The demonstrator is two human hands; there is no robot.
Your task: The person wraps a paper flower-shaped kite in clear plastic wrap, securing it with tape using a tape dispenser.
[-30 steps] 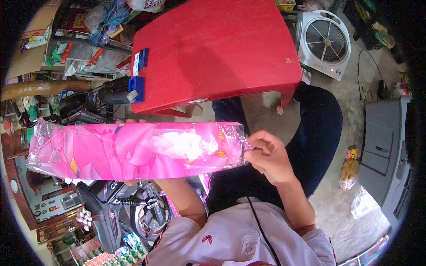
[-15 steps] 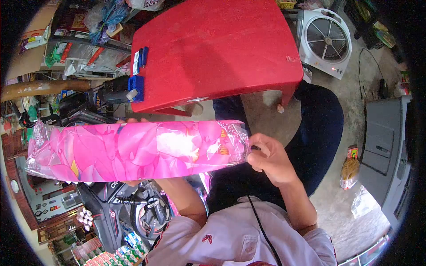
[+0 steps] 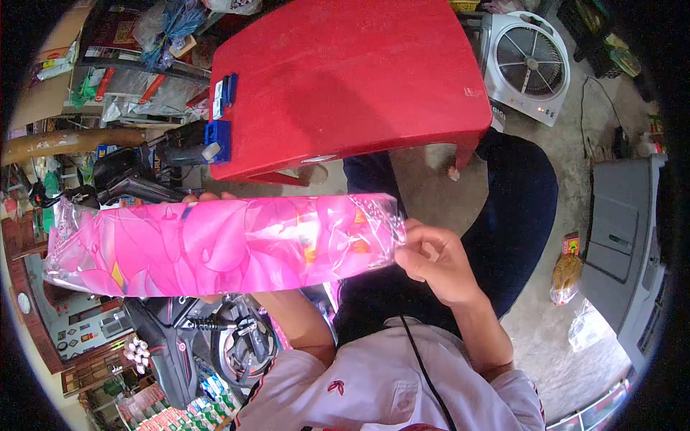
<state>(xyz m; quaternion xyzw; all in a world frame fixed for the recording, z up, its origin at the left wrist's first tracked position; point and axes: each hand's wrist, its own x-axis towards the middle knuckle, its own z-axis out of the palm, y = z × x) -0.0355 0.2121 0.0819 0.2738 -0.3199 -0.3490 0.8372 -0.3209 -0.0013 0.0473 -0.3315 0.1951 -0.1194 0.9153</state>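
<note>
A long pink package (image 3: 208, 248) with a printed petal-like pattern lies in shiny clear plastic, held level in front of my chest. Its crinkled clear ends stick out on both sides. Behind it is my left hand (image 3: 208, 196), mostly hidden; a few fingertips curl over the upper edge and the hand supports the package from beneath. At the right end, my right hand (image 3: 440, 264) pinches the clear wrapper between thumb and fingers. What is inside the package cannot be made out.
Beyond the package stands a red plastic table (image 3: 345, 79) with small blue objects (image 3: 218, 140) along its left edge. A white box fan (image 3: 528, 68) is at the back right, a grey cabinet (image 3: 618, 237) at the right. A motorbike (image 3: 172, 352) stands at lower left, near stocked shelves.
The package has turned slightly, so the glare and the printed letters on it look different. My right hand's fingers have shifted a little at the wrapper's end. My left hand stays behind it.
</note>
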